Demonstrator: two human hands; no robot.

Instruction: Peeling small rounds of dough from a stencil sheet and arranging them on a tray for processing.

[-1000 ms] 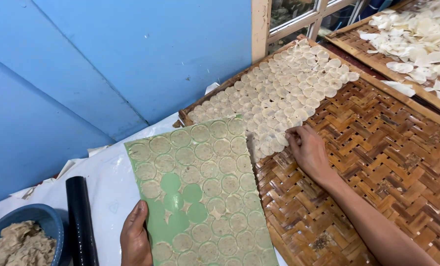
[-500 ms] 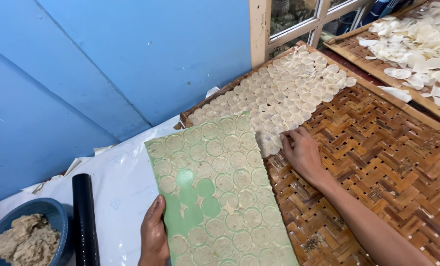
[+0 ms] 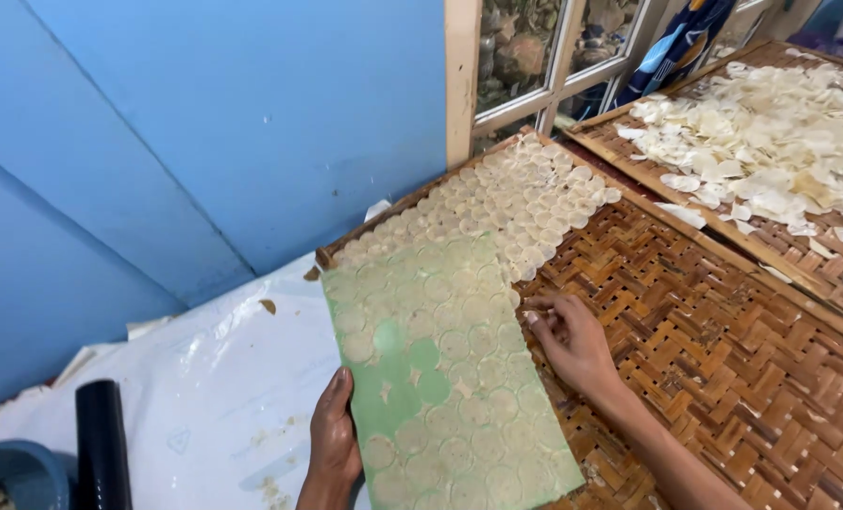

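The single head view looks steeply down, from close above, at the brown woven bamboo tray (image 3: 724, 359), facing the blue wall (image 3: 204, 142) behind it.

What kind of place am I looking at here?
Probably a small home workshop making crackers: a green sheet covered in thin dough discs, woven bamboo trays for drying, and a second tray of pale dried chips.
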